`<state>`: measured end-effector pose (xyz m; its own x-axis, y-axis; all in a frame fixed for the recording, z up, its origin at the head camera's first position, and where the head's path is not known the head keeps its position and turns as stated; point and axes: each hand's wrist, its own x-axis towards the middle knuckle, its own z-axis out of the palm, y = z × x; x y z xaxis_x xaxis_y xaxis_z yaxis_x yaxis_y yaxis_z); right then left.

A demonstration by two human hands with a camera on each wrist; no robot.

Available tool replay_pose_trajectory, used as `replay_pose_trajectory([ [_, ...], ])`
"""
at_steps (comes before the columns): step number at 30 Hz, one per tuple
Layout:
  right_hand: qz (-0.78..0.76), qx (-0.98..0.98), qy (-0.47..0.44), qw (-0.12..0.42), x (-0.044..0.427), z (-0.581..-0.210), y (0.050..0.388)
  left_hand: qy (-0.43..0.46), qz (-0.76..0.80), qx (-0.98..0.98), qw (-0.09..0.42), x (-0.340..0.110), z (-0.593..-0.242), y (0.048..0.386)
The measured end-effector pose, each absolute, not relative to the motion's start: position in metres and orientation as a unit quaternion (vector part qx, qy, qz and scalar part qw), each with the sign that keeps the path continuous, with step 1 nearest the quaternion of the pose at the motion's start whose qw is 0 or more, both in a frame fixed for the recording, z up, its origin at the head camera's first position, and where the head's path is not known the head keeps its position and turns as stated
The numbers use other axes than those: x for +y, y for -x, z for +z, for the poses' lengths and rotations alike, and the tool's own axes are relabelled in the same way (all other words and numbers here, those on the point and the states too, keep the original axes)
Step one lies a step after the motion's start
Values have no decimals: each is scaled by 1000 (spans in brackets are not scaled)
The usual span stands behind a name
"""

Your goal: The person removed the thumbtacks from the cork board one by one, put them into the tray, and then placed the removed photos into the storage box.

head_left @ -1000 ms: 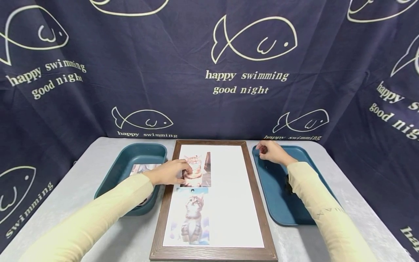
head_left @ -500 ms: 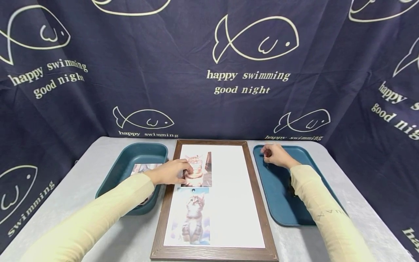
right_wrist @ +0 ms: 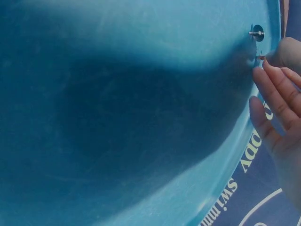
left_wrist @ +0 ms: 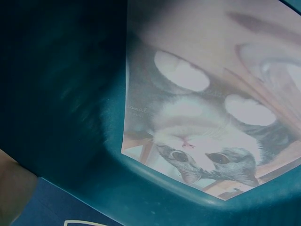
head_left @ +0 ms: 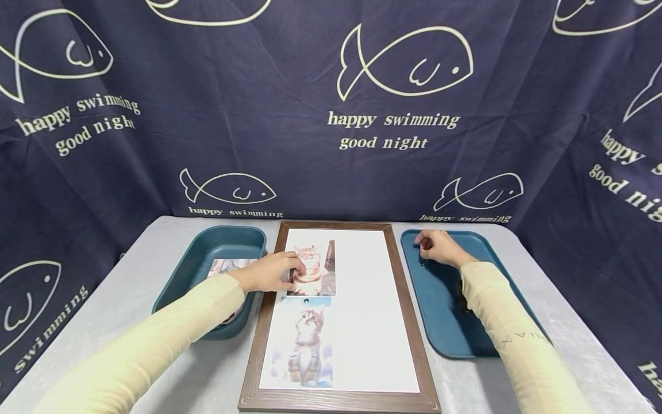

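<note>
Your left hand (head_left: 271, 272) lies over the left side of the upper cat photo (head_left: 312, 265), in the middle of the head view. Its grip is loose: the fingers bend gently down onto the print, the thumb stands apart from them, and they rest on the photo without closing round it. That photo lies in the upper left part of the white board (head_left: 374, 310), within its brown wooden frame (head_left: 338, 399). Just below it is the lower cat photo (head_left: 305, 345), with a small dark pin (head_left: 306, 301) at its top edge.

Your right hand (head_left: 439, 247) is over the upper left end of the blue tray (head_left: 439, 325), right of centre in the head view. Its grip is nearly closed, thumb and forefinger pinching a small metallic piece (right_wrist: 261, 57) near the right edge of the right wrist view; most of it is hidden, so you cannot tell its full shape. Just above it in that view, a round-headed pin (right_wrist: 258, 33) lies in the tray.

At the left of the head view, beneath your left sleeve (head_left: 155, 345), the teal bin (head_left: 233, 252) holds a grey-and-white cat photo (left_wrist: 197, 136). The bin, board and tray stand on the pale desk (head_left: 165, 241), before a navy cloth (head_left: 258, 115) printed with fish.
</note>
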<state>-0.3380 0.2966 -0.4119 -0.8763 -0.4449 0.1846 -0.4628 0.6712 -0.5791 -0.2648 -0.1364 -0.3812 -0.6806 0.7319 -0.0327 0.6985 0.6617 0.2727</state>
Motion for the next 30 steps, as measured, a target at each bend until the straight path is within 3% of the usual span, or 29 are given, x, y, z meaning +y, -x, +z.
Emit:
replay_pose_trajectory([
  [10,265,-946,-189,-4,294,-407,337,-395,121,908,68,-136,-381,264],
  [30,267,-938,-220,24,275,-392,341,-393,118,909,65,-136,-383,266],
])
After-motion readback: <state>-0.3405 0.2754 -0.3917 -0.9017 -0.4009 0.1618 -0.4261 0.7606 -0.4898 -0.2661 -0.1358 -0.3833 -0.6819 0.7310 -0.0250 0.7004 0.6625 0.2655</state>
